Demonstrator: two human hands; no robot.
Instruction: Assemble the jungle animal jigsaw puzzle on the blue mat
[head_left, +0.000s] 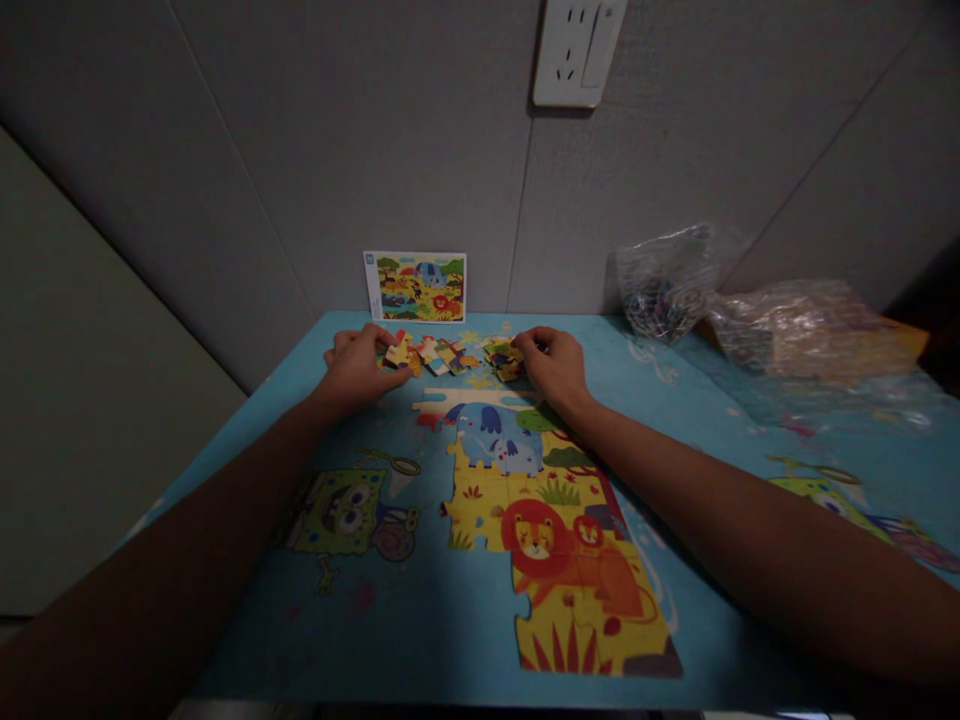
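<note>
The left hand (pixel 358 368) is at the far side of the table, thumb and forefinger parted around the left edge of a loose jigsaw piece (pixel 403 352); I cannot tell whether they pinch it or only touch it. The right hand (pixel 553 368), also at the far side, has its thumb and fingertips drawn close together at the right edge of some dark-patterned pieces (pixel 501 358); whether one is firmly gripped cannot be made out. Between the two hands lie more loose pieces (pixel 442 355), overlapping, just beside the piece at the left hand.

On the near side of these pieces lies the partly joined puzzle (pixel 551 500), flat on the table and reaching towards the near edge. Blue elephants fill its far part, an orange lion and a smaller lion its near part, over yellow ground with plants. Its left side is stepped, the near part starting further right than the middle. The right wrist is beside its far right corner.

Beyond the loose pieces, a picture card (pixel 416 285) with the animal scene stands against the wall (pixel 420 160). To the far right are a clear plastic bag (pixel 664 290) with small things inside and, right of it, crumpled clear plastic (pixel 802 340). Under everything is a light blue table cover (pixel 420 620) printed with yellow cartoon figures, one left of the puzzle, one to the right. A white socket panel (pixel 574 50) is mounted high on the wall.
</note>
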